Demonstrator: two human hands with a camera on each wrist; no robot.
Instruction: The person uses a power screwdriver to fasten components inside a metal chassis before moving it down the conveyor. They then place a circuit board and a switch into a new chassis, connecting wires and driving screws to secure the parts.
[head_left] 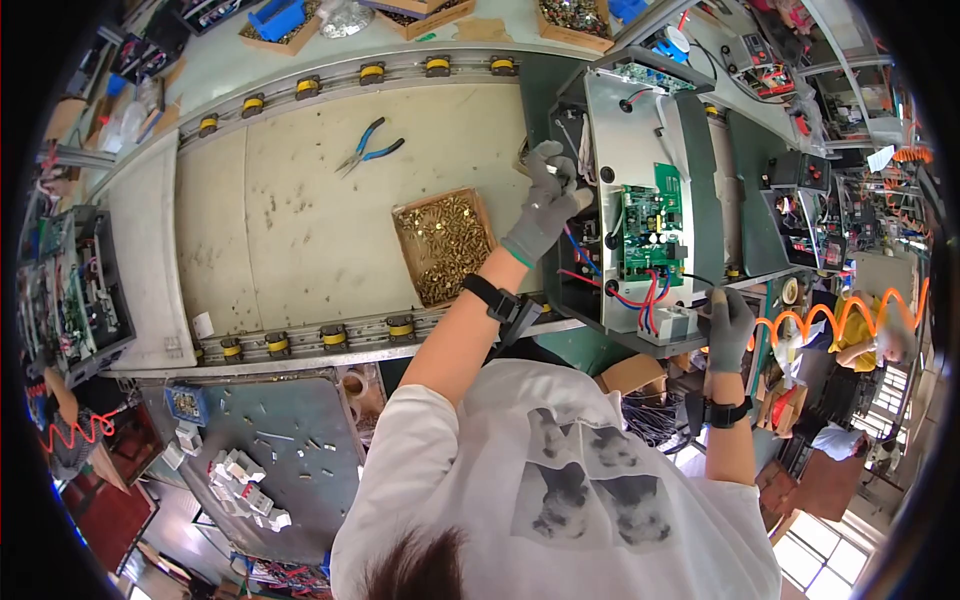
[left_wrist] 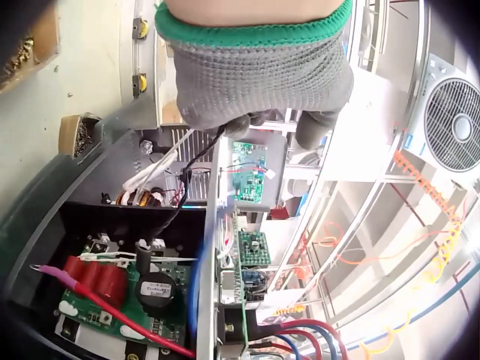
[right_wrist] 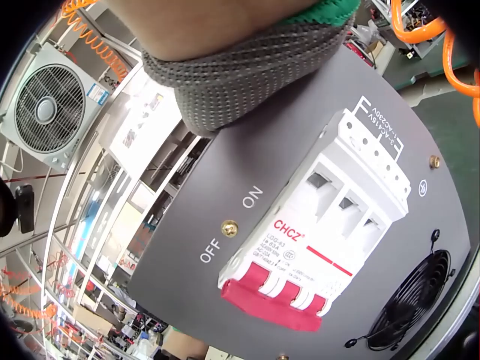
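An opened machine unit with a metal plate and a green circuit board stands beneath both gloved hands. At its left side, my left hand has curled fingers; in the left wrist view this hand pinches a black cable that rises from inside the housing. My right hand is at the unit's near right corner, beside a thin black wire. The right wrist view has this glove against the grey panel, above a white breaker; its fingertips are hidden.
Blue-handled pliers and a box of brass screws lie on the bench left of the unit. Roller rails run along the bench. A coiled orange hose hangs at the right. White parts lie on a lower table.
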